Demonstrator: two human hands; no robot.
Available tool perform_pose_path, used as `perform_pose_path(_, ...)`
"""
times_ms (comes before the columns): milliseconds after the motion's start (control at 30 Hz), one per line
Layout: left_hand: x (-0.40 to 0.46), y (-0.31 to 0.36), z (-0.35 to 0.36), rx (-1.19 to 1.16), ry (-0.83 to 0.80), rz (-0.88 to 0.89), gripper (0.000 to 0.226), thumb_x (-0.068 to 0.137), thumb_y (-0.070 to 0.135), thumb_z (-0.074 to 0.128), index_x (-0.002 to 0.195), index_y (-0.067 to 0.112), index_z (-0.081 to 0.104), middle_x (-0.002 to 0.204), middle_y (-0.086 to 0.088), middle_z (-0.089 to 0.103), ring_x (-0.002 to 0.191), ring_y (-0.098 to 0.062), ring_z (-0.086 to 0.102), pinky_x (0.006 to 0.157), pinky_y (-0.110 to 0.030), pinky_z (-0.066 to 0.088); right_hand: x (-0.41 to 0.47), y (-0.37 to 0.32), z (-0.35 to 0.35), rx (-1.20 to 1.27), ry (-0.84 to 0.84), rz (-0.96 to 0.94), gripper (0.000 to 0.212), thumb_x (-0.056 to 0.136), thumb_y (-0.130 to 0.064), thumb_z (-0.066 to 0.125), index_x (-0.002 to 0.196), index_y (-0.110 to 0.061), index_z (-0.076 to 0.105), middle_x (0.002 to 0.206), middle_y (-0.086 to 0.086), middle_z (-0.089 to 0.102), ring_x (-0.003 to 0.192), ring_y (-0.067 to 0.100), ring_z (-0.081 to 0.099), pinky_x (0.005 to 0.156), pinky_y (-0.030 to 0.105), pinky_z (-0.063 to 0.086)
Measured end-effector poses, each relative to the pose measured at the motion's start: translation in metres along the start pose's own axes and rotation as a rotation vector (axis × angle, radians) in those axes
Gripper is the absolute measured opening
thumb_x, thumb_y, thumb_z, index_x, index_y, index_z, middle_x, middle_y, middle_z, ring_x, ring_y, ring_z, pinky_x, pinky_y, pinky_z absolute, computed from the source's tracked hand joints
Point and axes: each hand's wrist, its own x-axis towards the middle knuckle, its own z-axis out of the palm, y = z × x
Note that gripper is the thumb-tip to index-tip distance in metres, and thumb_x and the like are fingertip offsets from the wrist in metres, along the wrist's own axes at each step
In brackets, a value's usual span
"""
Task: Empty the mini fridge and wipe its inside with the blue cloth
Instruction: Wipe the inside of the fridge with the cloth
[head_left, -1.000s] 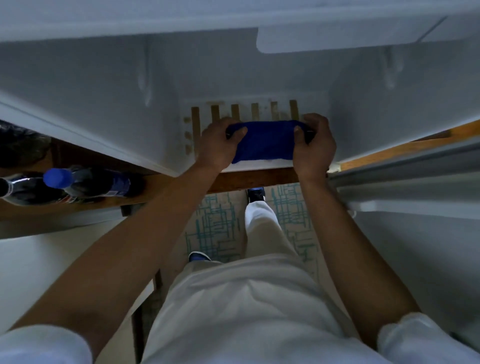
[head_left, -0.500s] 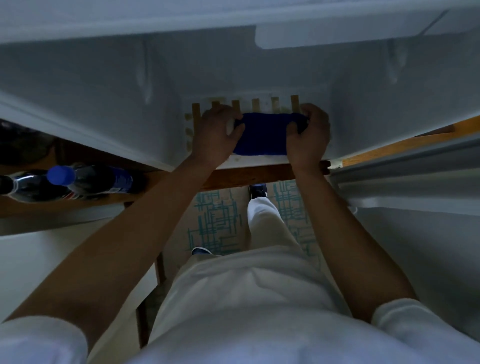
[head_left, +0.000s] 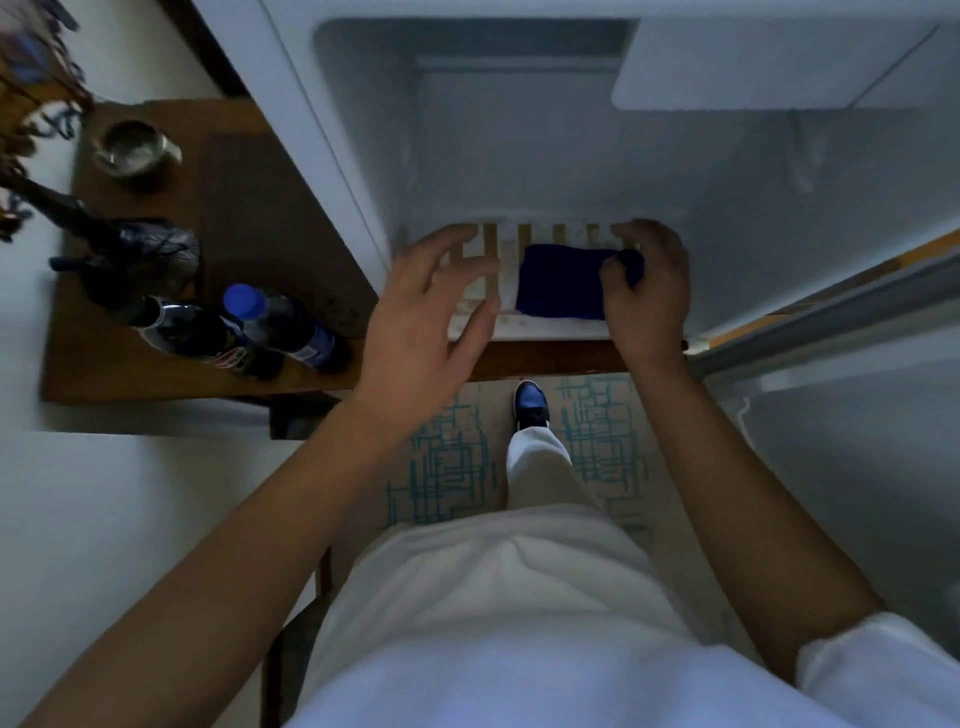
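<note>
Head view shows the folded dark-blue cloth (head_left: 561, 283) lying on the slatted floor of the white mini fridge (head_left: 519, 156), its right end pinched in the right hand (head_left: 644, 291). Left hand (head_left: 431, 317) hovers beside it, fingers spread, holding nothing. Soft, light and limp, the cloth would likely bunch, so pressing a flat palm over its middle looks best.

The right hand (head_left: 644, 291) covers the right end of the blue cloth (head_left: 561, 288), so that edge is out of sight, and the fingers' grip underneath can't be judged. The left hand (head_left: 426, 312) is smeared with motion blur, fingertips soft. At the wooden tabletop's (head_left: 249, 208) front edge, the labels on the two dark bottles (head_left: 244, 332) are too small to read. At its far left corner, a blurred tangle of dried stems (head_left: 31, 78) is cut off by the frame. The mini fridge (head_left: 571, 156) top and door (head_left: 857, 415) run out of view
</note>
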Motion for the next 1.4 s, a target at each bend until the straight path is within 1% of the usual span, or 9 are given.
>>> perform_pose_path(300, -0.016, -0.002, -0.066, 0.209, 0.294, 0.036, 0.038, 0.097, 0.013, 0.071, 0.131, 0.0, 0.061, 0.142, -0.04, 0.041, 0.137, -0.05, 0.042, 0.114, -0.056, 0.039, -0.006, 0.024, 0.063, -0.384, -0.197, -0.002, 0.056, 0.1, -0.045, 0.046, 0.15, -0.021, 0.051, 0.163, 0.018, 0.038, 0.153, 0.041, 0.03, 0.12, 0.059, 0.03)
perform_pose_path(533, 0.026, -0.019, -0.072, 0.097, 0.377, 0.103, 0.095, 0.095, 0.015, 0.076, 0.158, 0.032, 0.007, 0.146, -0.059, 0.016, 0.148, -0.046, 0.013, 0.127, -0.056, 0.02, -0.009, 0.049, 0.08, -0.583, -0.268, 0.025, 0.062, 0.1, -0.049, 0.037, 0.156, -0.023, 0.041, 0.166, 0.016, 0.033, 0.157, 0.039, 0.023, 0.126, 0.061, 0.017)
perform_pose_path(700, 0.038, -0.025, -0.053, -0.017, 0.345, -0.002, 0.099, 0.097, 0.015, 0.075, 0.16, 0.037, 0.003, 0.153, -0.053, 0.012, 0.151, -0.058, 0.017, 0.128, -0.054, 0.021, -0.006, 0.058, 0.077, -0.623, -0.25, 0.0, 0.061, 0.1, -0.046, 0.038, 0.156, -0.022, 0.041, 0.166, 0.016, 0.033, 0.157, 0.038, 0.022, 0.127, 0.06, 0.016)
perform_pose_path(833, 0.037, -0.018, -0.044, -0.181, 0.351, -0.209, 0.094, 0.098, 0.007, 0.07, 0.151, -0.02, -0.003, 0.155, -0.026, 0.037, 0.141, -0.013, 0.05, 0.115, -0.03, 0.045, 0.007, 0.066, 0.066, -0.64, -0.257, 0.059, 0.065, 0.097, -0.045, 0.038, 0.157, -0.021, 0.039, 0.166, 0.017, 0.032, 0.157, 0.039, 0.021, 0.127, 0.06, 0.014)
perform_pose_path(900, 0.035, -0.01, -0.044, -0.174, 0.359, -0.223, 0.092, 0.099, 0.001, 0.067, 0.147, -0.025, -0.007, 0.152, -0.008, 0.043, 0.13, 0.015, 0.049, 0.106, -0.014, 0.044, 0.009, 0.066, 0.062, -0.646, -0.288, 0.078, 0.066, 0.095, -0.045, 0.039, 0.157, -0.022, 0.039, 0.166, 0.016, 0.032, 0.157, 0.038, 0.021, 0.127, 0.06, 0.014)
perform_pose_path(1000, 0.035, -0.009, -0.043, -0.194, 0.362, -0.21, 0.092, 0.098, -0.001, 0.065, 0.15, -0.007, -0.011, 0.145, 0.019, 0.036, 0.125, 0.023, 0.046, 0.103, -0.01, 0.043, 0.01, 0.063, 0.065, -0.639, -0.289, 0.084, 0.069, 0.093, -0.044, 0.038, 0.157, -0.02, 0.038, 0.166, 0.018, 0.032, 0.157, 0.039, 0.02, 0.127, 0.061, 0.012)
perform_pose_path(1100, 0.035, -0.006, -0.041, -0.225, 0.386, -0.224, 0.091, 0.1, 0.006, 0.065, 0.154, 0.0, -0.009, 0.15, 0.026, 0.04, 0.128, 0.014, 0.052, 0.105, -0.019, 0.048, 0.013, 0.064, 0.067, -0.621, -0.263, 0.072, 0.07, 0.092, -0.043, 0.037, 0.158, -0.02, 0.038, 0.166, 0.018, 0.031, 0.157, 0.038, 0.02, 0.127, 0.061, 0.011)
perform_pose_path(1233, 0.035, -0.009, -0.048, -0.276, 0.311, -0.193, 0.089, 0.102, 0.014, 0.065, 0.152, 0.002, -0.008, 0.157, -0.041, 0.028, 0.146, -0.05, 0.039, 0.115, -0.062, 0.041, 0.006, 0.068, 0.07, -0.622, -0.243, 0.078, 0.068, 0.093, -0.041, 0.037, 0.158, -0.02, 0.039, 0.166, 0.017, 0.032, 0.157, 0.038, 0.02, 0.127, 0.061, 0.012)
perform_pose_path(1400, 0.043, -0.001, -0.053, -0.074, 0.419, -0.079, 0.088, 0.099, 0.011, 0.071, 0.159, 0.02, 0.007, 0.163, -0.03, 0.021, 0.154, -0.044, 0.028, 0.123, -0.054, 0.035, 0.006, 0.065, 0.079, -0.644, -0.208, 0.061, 0.072, 0.092, -0.045, 0.029, 0.155, -0.014, 0.043, 0.163, 0.022, 0.036, 0.155, 0.042, 0.025, 0.127, 0.063, 0.012)
